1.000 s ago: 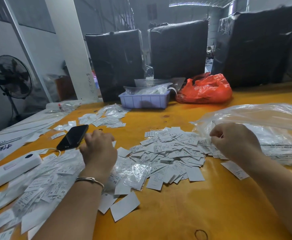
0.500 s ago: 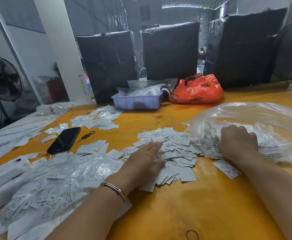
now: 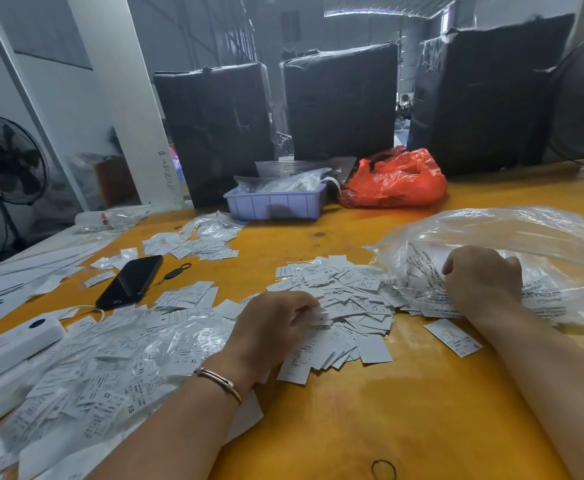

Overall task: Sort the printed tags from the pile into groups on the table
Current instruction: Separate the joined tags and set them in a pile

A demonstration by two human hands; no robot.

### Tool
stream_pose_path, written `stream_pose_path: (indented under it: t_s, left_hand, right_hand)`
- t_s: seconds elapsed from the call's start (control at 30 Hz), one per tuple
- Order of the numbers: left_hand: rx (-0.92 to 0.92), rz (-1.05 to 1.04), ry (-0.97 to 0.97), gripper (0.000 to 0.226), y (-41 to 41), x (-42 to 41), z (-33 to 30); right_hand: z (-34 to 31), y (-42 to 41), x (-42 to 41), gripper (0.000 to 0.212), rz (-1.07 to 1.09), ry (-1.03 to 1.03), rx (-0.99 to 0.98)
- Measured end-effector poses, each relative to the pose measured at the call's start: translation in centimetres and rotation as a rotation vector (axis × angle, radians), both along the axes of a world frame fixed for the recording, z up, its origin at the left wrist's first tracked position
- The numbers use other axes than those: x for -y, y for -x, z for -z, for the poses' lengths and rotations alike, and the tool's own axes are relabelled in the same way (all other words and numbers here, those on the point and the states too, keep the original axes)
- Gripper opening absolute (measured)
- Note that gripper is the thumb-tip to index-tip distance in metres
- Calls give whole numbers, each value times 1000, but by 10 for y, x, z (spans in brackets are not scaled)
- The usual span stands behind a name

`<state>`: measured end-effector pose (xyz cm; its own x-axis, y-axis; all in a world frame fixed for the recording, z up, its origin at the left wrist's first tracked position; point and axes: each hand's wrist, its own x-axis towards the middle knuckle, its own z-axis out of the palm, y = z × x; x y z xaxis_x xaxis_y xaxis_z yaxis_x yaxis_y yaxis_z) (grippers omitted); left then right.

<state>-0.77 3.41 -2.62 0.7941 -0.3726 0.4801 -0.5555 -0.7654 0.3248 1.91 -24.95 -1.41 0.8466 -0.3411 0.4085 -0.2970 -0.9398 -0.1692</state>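
We see an orange table (image 3: pixel 404 393) carrying a pile of tags (image 3: pixel 346 299) between our left hand (image 3: pixel 269 327) and right hand (image 3: pixel 484 285), a phone (image 3: pixel 129 281) beyond the left, and a clear bag (image 3: pixel 525 244) under the right.

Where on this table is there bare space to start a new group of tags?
Bare yellow tabletop lies near the front edge between both forearms, and behind the central pile of white printed tags toward the lavender plastic tray. Crowded: the left side around the black phone, and the clear plastic bag at right.
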Motion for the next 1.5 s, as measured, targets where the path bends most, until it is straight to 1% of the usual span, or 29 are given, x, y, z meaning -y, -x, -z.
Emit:
stream_pose_path:
  t_s: [0.13,0.23,0.37,0.43,0.5,0.53,0.6,0.67,0.7,0.73,0.8,0.87,0.9,0.97,1.0,1.1,1.17,1.37,1.5]
  left_hand:
    - [42,-21,99,12,3,0,-2]
    - [-2,-1,209,15,5,-2,-3]
    - [-98,18,353,19,5,-6,-9]
    - [-135,32,473,22,4,-7,-11]
    - [-212,62,615,27,6,-9,-11]
    - [-249,66,666,29,7,-9,-11]
    - [-301,53,703,32,8,-9,-11]
    - [-327,28,722,32,7,-10,-11]
    - [-345,24,743,29,7,-10,-11]
    - [-373,31,767,27,7,-10,-12]
    - [-437,62,791,28,8,-11,-14]
    - [-480,114,783,21,9,-11,-15]
    - [-487,146,765,24,10,-10,-15]
    - [-502,195,737,36,11,-9,-15]
    - [-505,208,722,39,12,-8,-16]
    - [-451,211,664,37,12,-6,-16]
    - [-411,212,669,34,11,-5,-15]
    - [-352,185,668,12,7,-6,-12]
    - [-337,169,669,26,9,-6,-12]
  right_hand:
    - [2,1,-1,22,49,27,-86]
    - [2,0,-1,20,53,29,-101]
    - [0,1,-1,14,10,-55,15]
    - [-1,2,-2,16,-13,-115,109]
    - [-2,4,-4,17,-40,-192,196]
    - [-3,6,-6,17,-59,-264,242]
    - [-7,11,-12,15,-127,-457,340]
    - [-12,18,-23,12,-272,-671,407]
    - [-15,22,-30,11,-362,-802,388]
    - [-18,27,-39,9,-463,-959,330]
    - [-20,35,-55,2,-629,-1252,120]
    - [-18,39,-68,17,-741,-1416,-88]
    - [-16,40,-73,25,-792,-1461,-162]
    - [-11,40,-80,35,-864,-1519,-257]
    - [-9,39,-82,36,-879,-1545,-285]
    - [-3,35,-81,29,-877,-1616,-324]
    - [-2,33,-80,29,-873,-1630,-340]
    - [-3,33,-80,33,-876,-1576,-336]
    - [-7,39,-83,23,-841,-1473,-293]
